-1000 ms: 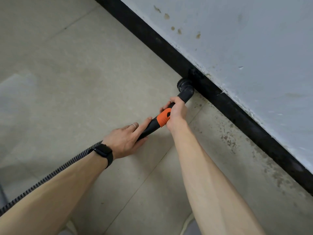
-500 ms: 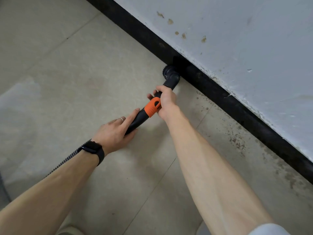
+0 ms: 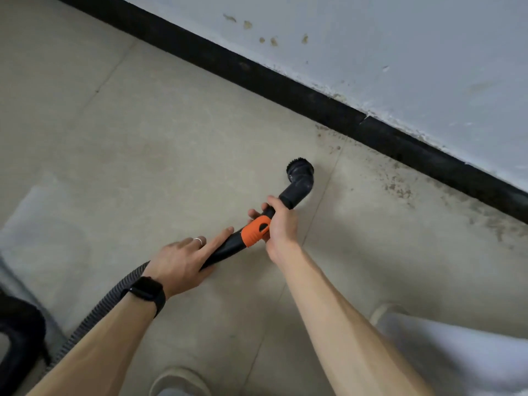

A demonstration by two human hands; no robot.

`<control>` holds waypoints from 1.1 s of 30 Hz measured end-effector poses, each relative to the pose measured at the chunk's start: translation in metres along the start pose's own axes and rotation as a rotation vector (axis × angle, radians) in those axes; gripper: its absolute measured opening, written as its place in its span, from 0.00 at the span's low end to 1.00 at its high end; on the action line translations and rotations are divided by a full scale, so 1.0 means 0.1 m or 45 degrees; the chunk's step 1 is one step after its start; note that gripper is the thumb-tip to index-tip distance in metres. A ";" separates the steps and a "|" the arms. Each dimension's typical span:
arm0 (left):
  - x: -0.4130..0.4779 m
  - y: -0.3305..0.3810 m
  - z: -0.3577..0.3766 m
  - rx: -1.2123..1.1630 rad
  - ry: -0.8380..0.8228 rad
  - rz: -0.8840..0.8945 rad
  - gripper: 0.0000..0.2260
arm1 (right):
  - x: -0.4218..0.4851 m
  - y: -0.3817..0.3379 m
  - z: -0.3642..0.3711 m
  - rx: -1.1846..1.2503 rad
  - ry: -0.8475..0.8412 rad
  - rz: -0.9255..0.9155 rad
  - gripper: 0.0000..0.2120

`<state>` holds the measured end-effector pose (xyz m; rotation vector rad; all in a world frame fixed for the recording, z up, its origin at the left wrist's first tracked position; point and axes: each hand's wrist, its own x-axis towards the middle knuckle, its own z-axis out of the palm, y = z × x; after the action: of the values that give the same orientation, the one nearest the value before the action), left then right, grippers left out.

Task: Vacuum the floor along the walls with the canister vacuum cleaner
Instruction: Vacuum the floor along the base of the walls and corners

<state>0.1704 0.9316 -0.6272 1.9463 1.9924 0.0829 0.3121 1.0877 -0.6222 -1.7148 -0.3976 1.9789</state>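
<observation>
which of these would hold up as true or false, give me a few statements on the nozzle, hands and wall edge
1. The brush nozzle touches the black baseboard. False: bare floor shows between them.
2. The right hand grips the tube at its orange collar. True.
3. A black watch sits at the wrist of the left hand. True.
4. The dark specks lie left of the nozzle. False: they lie to its right, near the baseboard.
</observation>
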 end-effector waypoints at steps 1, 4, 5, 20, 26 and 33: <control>-0.06 0.01 0.00 0.015 -0.032 0.036 0.50 | -0.08 0.07 -0.08 0.028 0.033 0.007 0.05; -0.16 0.07 -0.01 0.053 -0.102 0.109 0.48 | -0.24 0.22 -0.28 0.111 0.123 0.023 0.05; -0.18 0.10 -0.02 0.060 -0.115 0.126 0.47 | -0.28 0.24 -0.32 0.129 0.147 0.028 0.05; -0.01 0.60 0.14 -0.077 -0.084 0.001 0.34 | -0.24 -0.10 -0.48 0.094 0.178 -0.004 0.08; 0.26 0.88 0.14 -0.076 -0.166 -0.164 0.30 | -0.19 -0.18 -0.44 0.101 0.165 -0.100 0.14; 0.28 0.89 0.16 -0.069 -0.104 -0.148 0.29 | -0.15 -0.11 -0.39 -0.010 0.263 -0.219 0.17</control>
<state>0.2607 0.9608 -0.6227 1.7679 2.0239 0.0277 0.3540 1.0857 -0.6107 -1.8045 -0.4631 1.6637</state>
